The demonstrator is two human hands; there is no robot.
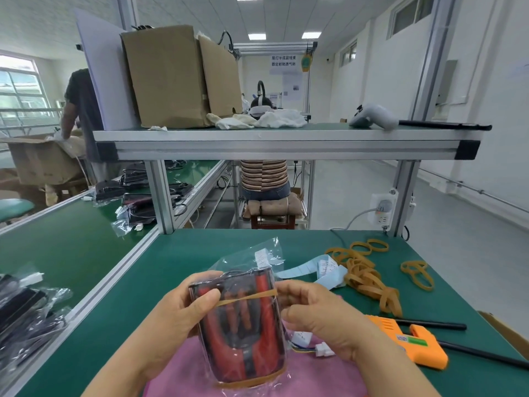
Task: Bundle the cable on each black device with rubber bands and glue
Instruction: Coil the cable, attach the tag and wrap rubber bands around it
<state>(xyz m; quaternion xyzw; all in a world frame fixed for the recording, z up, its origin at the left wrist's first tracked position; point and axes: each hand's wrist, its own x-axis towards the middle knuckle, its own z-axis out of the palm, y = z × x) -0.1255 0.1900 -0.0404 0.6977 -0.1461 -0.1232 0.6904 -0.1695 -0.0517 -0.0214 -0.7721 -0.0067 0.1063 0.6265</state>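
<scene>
A black device with red parts (243, 325), wrapped in a clear plastic bag, is held upright above a pink cloth (183, 373). My left hand (177, 316) grips its left side, thumb on the front. My right hand (317, 313) holds its right side and pinches a tan rubber band (249, 297) stretched across the upper half. A second band (246, 382) circles the bottom. A white connector with thin wires (322, 349) hangs out beside my right hand. Loose rubber bands (369, 279) lie in a pile to the right. An orange glue gun (412, 339) lies on the table at right.
Pale blue label strips (312, 267) lie behind the device. More bagged black devices (25, 308) sit on the left conveyor table (71, 247). A shelf (286, 141) overhead carries cardboard boxes (171, 78) and cloths. A power strip (382, 209) hangs on the right post. People work further back.
</scene>
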